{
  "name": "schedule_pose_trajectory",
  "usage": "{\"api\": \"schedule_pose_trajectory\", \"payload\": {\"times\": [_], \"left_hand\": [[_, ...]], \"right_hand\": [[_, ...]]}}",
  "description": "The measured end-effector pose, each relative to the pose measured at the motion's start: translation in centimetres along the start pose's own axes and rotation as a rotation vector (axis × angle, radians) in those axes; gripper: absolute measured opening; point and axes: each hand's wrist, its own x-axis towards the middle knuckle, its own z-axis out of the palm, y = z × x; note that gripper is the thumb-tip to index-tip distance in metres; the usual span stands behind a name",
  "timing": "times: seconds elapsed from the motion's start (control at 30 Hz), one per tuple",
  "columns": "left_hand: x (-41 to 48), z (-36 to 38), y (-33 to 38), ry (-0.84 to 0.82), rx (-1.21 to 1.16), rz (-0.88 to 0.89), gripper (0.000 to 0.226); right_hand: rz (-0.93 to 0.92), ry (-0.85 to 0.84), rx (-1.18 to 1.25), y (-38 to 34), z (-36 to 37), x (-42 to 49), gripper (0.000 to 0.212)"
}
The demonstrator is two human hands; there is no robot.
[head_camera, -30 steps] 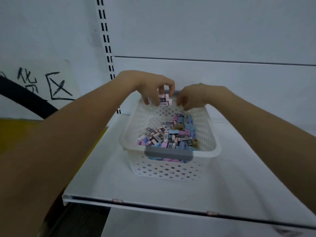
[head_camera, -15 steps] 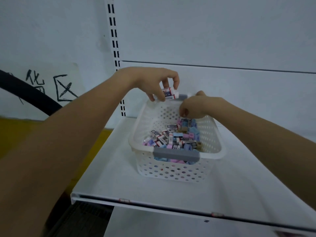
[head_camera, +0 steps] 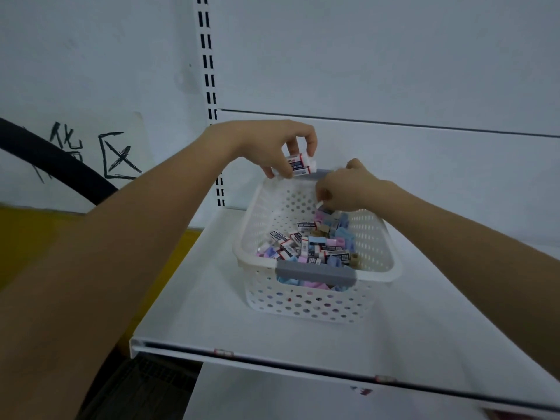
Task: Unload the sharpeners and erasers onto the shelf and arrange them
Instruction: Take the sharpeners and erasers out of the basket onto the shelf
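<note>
Gripping white, dark-sleeved erasers (head_camera: 300, 165), left hand (head_camera: 272, 147) hovers; right hand (head_camera: 348, 189) pinches an eraser (head_camera: 320, 204) inside the basket (head_camera: 315, 304).

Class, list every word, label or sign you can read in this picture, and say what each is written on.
"区": handwritten on the paper sheet on the wall; the character to its left is partly covered, perhaps "货".
Held erasers in the left hand: printed labels, too blurred to read.
Loose erasers in the basket: labels too small to read.
</note>
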Motion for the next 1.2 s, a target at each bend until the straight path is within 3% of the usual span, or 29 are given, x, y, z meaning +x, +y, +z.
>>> {"api": "schedule_pose_trajectory", "payload": {"times": [0.1, 0.4, 0.6, 0.77, 1.2], "left_hand": [[-0.4, -0.3, 0.0, 0.028, -0.012, 0.011, 0.041], [-0.9, -0.5, -0.2, 0.051, -0.005, -0.009, 0.038], [-0.6, -0.6, 0.1, 0.042, 0.023, -0.018, 0.039], [-0.3, -0.3, 0.0, 0.032, 0.035, -0.012, 0.037], [-0.2, 0.0, -0.5, 0.024, 0.014, 0.004, 0.041]], "right_hand": [[-0.037, 0.110, 0.095, -0.6, -0.3, 0.1, 0.016], [-0.187, -0.419, 0.466, -2.4, -0.7, 1.0, 0.049], [-0.174, -0.455, 0.474, -3.0, -0.2, 1.7, 0.041], [-0.125, -0.558, 0.483, -3.4, -0.8, 2.2, 0.050], [-0.214, -0.416, 0.397, -3.5, -0.1, 2.5, 0.045]]}}
